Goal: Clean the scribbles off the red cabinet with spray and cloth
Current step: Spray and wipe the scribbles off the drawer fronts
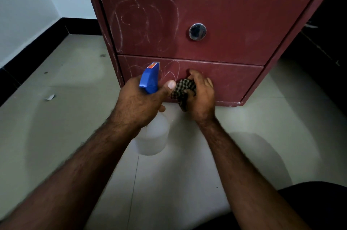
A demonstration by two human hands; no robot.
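The red cabinet [234, 13] stands on the tiled floor [75, 83]. It has two drawer fronts; the upper carries a round metal knob [197, 31]. Pale looping scribbles [139, 21] cover the left of the upper front, and more show on the lower drawer [229, 81].

The left hand [139, 103] grips the neck of the spray bottle [154, 135], thumb extended. The bottle has a blue head and a translucent white body. Its long axis runs from the person towards the cabinet, nozzle facing the lower drawer's scribbles.

The right hand [201, 96], fingers curled, holds a bunched checked cloth [183, 90] against the lower drawer, just beside the nozzle.
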